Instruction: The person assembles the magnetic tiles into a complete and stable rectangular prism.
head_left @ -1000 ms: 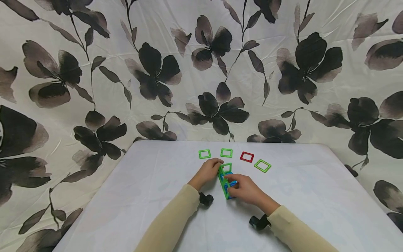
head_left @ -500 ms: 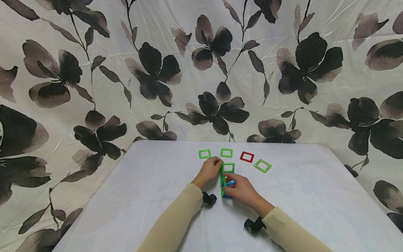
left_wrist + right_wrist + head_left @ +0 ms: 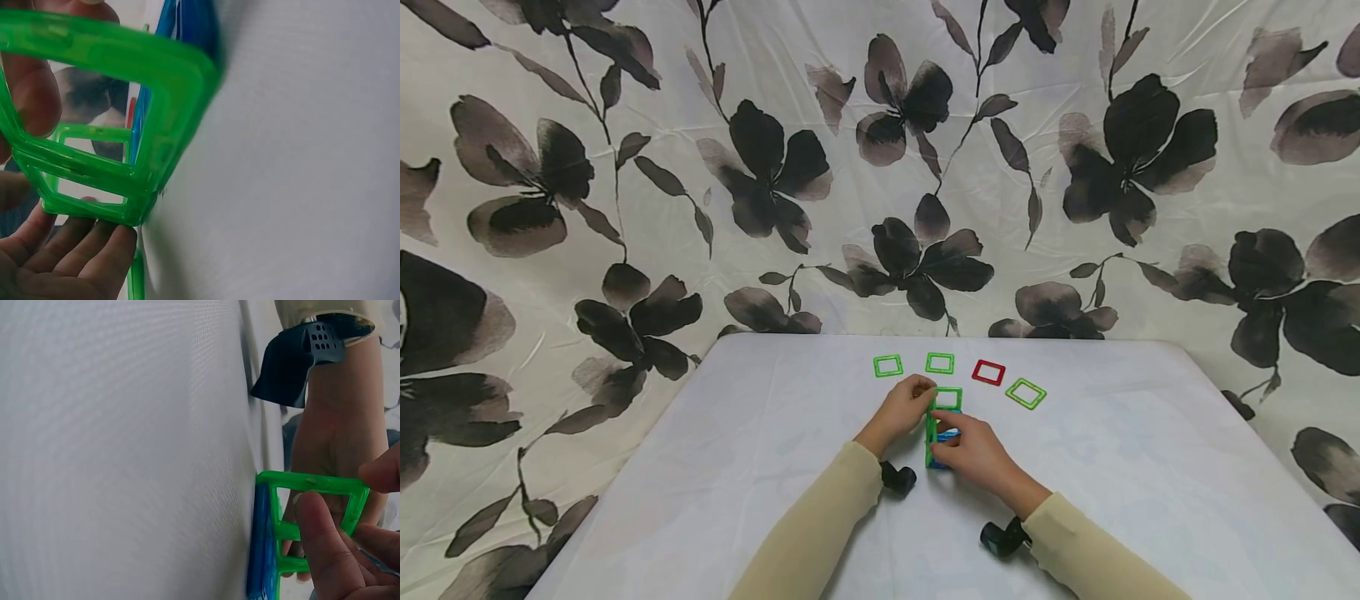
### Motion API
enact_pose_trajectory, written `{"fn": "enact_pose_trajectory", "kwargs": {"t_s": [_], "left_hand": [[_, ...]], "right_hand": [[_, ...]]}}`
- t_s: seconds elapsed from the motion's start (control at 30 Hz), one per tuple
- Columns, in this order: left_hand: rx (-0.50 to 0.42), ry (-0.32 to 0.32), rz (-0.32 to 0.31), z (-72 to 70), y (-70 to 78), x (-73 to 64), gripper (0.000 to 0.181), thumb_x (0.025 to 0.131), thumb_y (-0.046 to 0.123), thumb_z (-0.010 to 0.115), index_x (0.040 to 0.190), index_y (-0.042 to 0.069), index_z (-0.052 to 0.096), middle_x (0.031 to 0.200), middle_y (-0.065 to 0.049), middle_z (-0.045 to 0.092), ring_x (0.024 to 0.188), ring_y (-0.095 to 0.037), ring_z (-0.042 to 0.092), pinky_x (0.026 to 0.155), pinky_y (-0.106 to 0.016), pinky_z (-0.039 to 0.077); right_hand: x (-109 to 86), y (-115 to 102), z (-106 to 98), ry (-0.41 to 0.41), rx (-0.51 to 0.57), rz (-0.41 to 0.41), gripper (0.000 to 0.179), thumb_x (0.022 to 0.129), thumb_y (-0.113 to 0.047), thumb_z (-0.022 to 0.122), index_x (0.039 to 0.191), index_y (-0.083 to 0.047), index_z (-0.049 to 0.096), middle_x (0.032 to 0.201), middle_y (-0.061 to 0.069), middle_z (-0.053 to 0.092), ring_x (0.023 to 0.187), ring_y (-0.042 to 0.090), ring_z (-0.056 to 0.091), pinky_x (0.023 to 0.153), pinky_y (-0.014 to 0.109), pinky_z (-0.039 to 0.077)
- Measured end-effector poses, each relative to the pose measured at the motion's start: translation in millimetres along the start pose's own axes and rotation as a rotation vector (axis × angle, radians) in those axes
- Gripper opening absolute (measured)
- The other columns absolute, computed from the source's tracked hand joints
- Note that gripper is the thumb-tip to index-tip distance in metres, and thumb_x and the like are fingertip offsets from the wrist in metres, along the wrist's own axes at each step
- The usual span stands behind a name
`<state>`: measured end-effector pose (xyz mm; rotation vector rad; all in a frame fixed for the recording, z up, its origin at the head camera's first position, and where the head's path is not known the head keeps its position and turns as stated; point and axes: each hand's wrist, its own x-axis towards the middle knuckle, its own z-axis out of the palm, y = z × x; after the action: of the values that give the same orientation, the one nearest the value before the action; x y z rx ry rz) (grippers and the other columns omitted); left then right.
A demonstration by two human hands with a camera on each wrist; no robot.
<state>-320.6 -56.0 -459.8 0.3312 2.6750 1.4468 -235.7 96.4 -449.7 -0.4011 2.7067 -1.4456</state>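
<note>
Square green magnetic tiles [image 3: 929,448] stand on edge in a row, beside blue tiles [image 3: 259,544] that lie low on the table. A further green tile [image 3: 948,389] shows at the far end of this row. My left hand [image 3: 910,404] holds the row's far end, its fingertips against a green frame in the left wrist view. At the near end my right hand [image 3: 981,450] pinches a green tile [image 3: 312,481], thumb across its opening and a finger at its corner. My right hand hides part of the blue tiles in the head view.
Behind the row, two loose green tiles [image 3: 887,357] [image 3: 940,370], a red tile [image 3: 988,363] and a yellow-green tile [image 3: 1026,407] lie flat on the white table [image 3: 775,400]. A floral cloth [image 3: 820,275] hangs behind. Black cameras [image 3: 898,478] sit at both wrists.
The tile row has turned from a slant to nearly straight away from me. My left hand has shifted slightly right and my right forearm slightly left. The loose tiles have stayed put.
</note>
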Motion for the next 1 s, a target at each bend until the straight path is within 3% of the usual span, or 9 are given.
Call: {"fn": "enact_pose_trajectory", "kwargs": {"t_s": [0.23, 0.53, 0.7, 1.0], "left_hand": [[-0.005, -0.025, 0.006, 1.3, -0.6, -0.1, 0.033, 0.098, 0.035, 0.053, 0.125, 0.015, 0.057, 0.13, -0.009, 0.061, 0.124, -0.025, 0.056, 0.102, -0.046, 0.046], [-0.022, -0.001, 0.018, 1.4, 1.1, -5.2, 0.031, 0.099, 0.03, 0.052, 0.125, 0.013, 0.055, 0.132, -0.012, 0.06, 0.127, -0.028, 0.055, 0.106, -0.048, 0.043], [-0.013, -0.003, 0.027, 1.4, 0.5, -7.1, 0.032, 0.099, 0.031, 0.052, 0.125, 0.013, 0.056, 0.133, -0.012, 0.06, 0.127, -0.028, 0.055, 0.105, -0.048, 0.044], [0.016, -0.001, -0.032, 2.7, 2.8, -8.0, 0.029, 0.097, 0.036, 0.057, 0.123, 0.025, 0.057, 0.135, -0.007, 0.059, 0.127, -0.026, 0.055, 0.106, -0.049, 0.043]], "right_hand": [[1.5, 1.2, -2.4, -0.013, -0.012, -0.016, 0.049, 0.085, -0.02, 0.071, 0.132, -0.011, 0.059, 0.113, 0.008, 0.067, 0.088, 0.016, 0.069, 0.072, 0.027, 0.056], [1.5, 2.5, -9.9, -0.02, -0.073, -0.05, 0.043, 0.087, -0.022, 0.07, 0.128, -0.013, 0.06, 0.105, 0.001, 0.068, 0.086, 0.013, 0.067, 0.067, 0.024, 0.054], [2.0, 4.4, -15.9, 0.006, -0.138, -0.066, 0.038, 0.089, -0.022, 0.069, 0.125, -0.013, 0.063, 0.101, -0.003, 0.068, 0.084, 0.011, 0.064, 0.072, 0.025, 0.054], [9.7, 11.4, -31.3, 0.037, -0.269, -0.034, 0.032, 0.09, -0.024, 0.068, 0.12, -0.014, 0.065, 0.102, -0.002, 0.068, 0.089, 0.012, 0.062, 0.081, 0.032, 0.055]]}}
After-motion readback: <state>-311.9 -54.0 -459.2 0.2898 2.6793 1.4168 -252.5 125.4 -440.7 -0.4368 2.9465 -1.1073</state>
